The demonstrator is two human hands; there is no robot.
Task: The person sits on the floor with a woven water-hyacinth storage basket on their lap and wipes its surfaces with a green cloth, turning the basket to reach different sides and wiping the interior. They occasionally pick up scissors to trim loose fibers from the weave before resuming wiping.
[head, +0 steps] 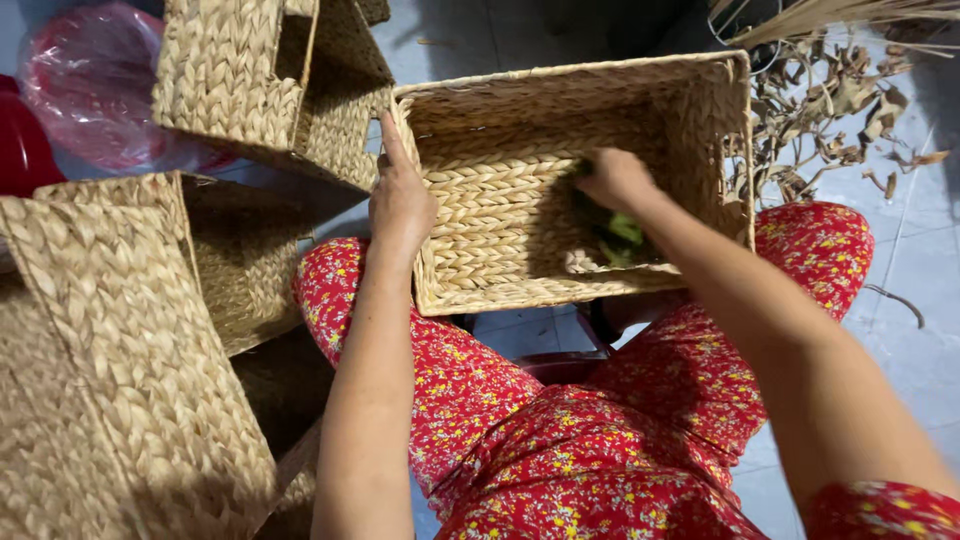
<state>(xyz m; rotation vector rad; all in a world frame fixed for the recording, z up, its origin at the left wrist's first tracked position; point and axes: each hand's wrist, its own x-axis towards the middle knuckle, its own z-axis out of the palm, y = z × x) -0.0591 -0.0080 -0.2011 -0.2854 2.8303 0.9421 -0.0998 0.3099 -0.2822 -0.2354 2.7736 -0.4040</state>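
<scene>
We see a woven basket at centre frame, tipped on its side on the person's lap with its opening facing the camera. The left hand sits at the basket's left rim, centre-left of frame: fingers fairly straight and pointing up, palm flat against the outer wall, thumb side at the rim edge. It grips nothing closed, just presses and steadies the wall. The right hand is inside the basket, right of centre, fingers curled down around a green cloth-like thing pressed to the basket's inner wall. We cannot tell exactly what the green thing is; part is hidden under the hand and in shadow. The hand looks closed on it, knuckles toward the camera.

Legs in red floral trousers fill the lower centre. More woven baskets stack at lower left, and another one lies at upper left, just beside the held basket's corner. A red plastic item in clear wrap sits at the far upper left. Dried leaves and stalks lie on the grey floor at upper right, just beside the basket's right wall.
</scene>
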